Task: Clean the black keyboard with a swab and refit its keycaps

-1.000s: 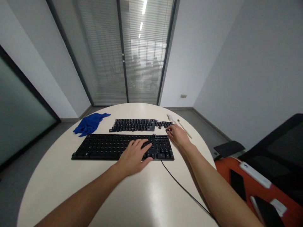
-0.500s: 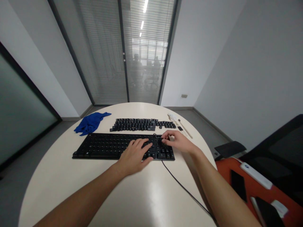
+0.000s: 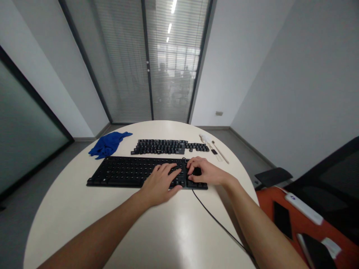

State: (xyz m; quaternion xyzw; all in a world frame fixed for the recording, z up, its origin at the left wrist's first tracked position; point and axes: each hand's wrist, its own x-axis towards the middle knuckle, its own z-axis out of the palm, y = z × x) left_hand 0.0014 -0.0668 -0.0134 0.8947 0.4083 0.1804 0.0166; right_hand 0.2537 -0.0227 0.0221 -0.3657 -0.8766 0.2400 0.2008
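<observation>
A black keyboard lies across the table in front of me, most of its left part showing small switch stems without keycaps. My left hand rests palm down on its right half, fingers spread. Over the number pad at its right end, my right hand curls its thumb and fingers into a pinch. Whatever sits between those fingertips is too small and dark to make out. Behind the keyboard, loose black keycaps lie in rows that follow a keyboard's layout.
A crumpled blue cloth lies at the back left. At the back right are a white bundle, a thin brush-like stick and a small black tool with wire loops. A black cable runs toward me; an orange chair stands right.
My right hand has shifted slightly left and nearer to me over the number pad, its fingers curling further down. My left hand stays where it was on the keyboard.
</observation>
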